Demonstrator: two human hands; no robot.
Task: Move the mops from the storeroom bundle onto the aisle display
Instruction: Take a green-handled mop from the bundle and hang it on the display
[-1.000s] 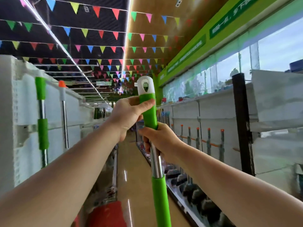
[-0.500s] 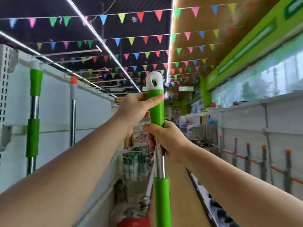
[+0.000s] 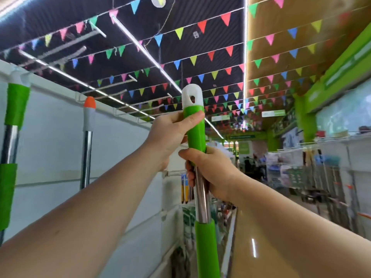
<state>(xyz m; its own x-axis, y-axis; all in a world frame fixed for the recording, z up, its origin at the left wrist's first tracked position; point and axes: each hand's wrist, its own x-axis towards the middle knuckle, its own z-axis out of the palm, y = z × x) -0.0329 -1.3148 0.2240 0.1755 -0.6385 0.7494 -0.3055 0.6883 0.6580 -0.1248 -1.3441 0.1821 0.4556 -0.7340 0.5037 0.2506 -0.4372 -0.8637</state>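
I hold a mop handle [image 3: 200, 195] upright in front of me; it has a steel shaft, green grips and a white hanging loop [image 3: 191, 97] at the top. My left hand [image 3: 170, 135] grips the upper green sleeve just under the loop, thumb across the front. My right hand [image 3: 208, 171] grips the shaft right below it. The mop's head is out of view below. On the white display wall [image 3: 52, 141] at the left hang a green-grip mop [image 3: 12, 129] and an orange-tipped mop [image 3: 87, 141].
White hooks [image 3: 128, 108] jut out along the top of the left display wall. An aisle with a shiny floor [image 3: 261, 237] runs ahead, with shelving [image 3: 331, 177] on the right. Coloured pennant strings cross the ceiling.
My view has swung further left and up toward the left display wall. Both hands keep the same hold on the mop handle, which stays upright in front of me.
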